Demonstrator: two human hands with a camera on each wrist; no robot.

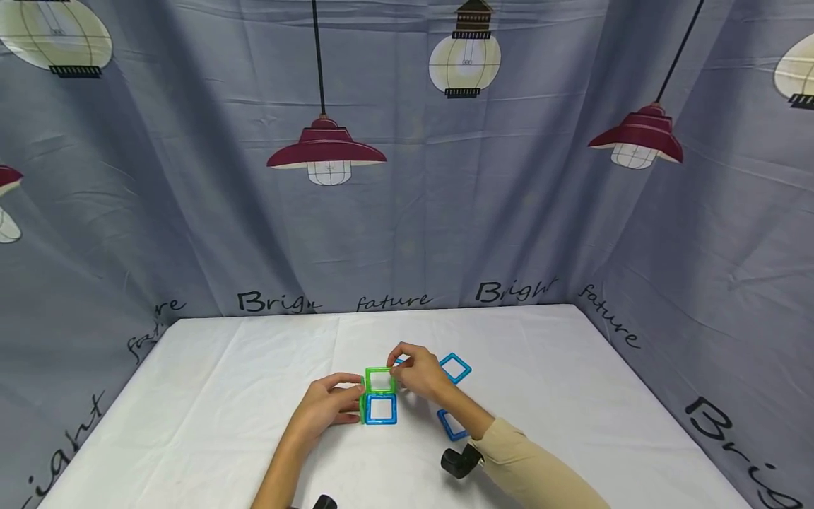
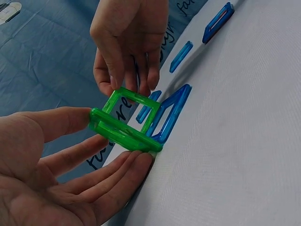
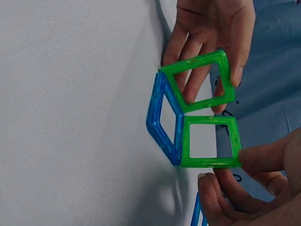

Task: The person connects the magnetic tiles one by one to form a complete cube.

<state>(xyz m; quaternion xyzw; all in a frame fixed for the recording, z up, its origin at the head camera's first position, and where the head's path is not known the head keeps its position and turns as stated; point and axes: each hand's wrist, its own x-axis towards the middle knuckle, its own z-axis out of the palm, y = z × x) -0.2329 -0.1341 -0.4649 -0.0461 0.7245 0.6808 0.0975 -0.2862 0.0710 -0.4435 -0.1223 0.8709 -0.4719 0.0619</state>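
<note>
Hands both on a small magnetic-tile build near table [image 1: 222, 396] centre: blue square frame [image 1: 381, 410] lying flat on the white cloth, w/ two green square frames standing up off its edges. Left hand [image 1: 327, 408] on the left side of the build, fingers mostly straight, thumb and fingertips pressed against left green frame [image 2: 120, 129], which stands upright on edge, open face pointing sideways toward the palm. Right hand [image 1: 420, 375] comes in from the far side, fingertips [image 2: 141, 87] pinching top edge of far green frame [image 3: 209, 141]; that one also upright, face pointing away from the person, joined at a corner to the left one. Frames are square, so no real long axis. Two more loose blue frames flat on cloth: one [image 1: 454, 367] beyond right hand, one [image 1: 451, 424] just beside right wrist. Backdrop: grey curtain [image 1: 509, 212] w/ lamp print.
</note>
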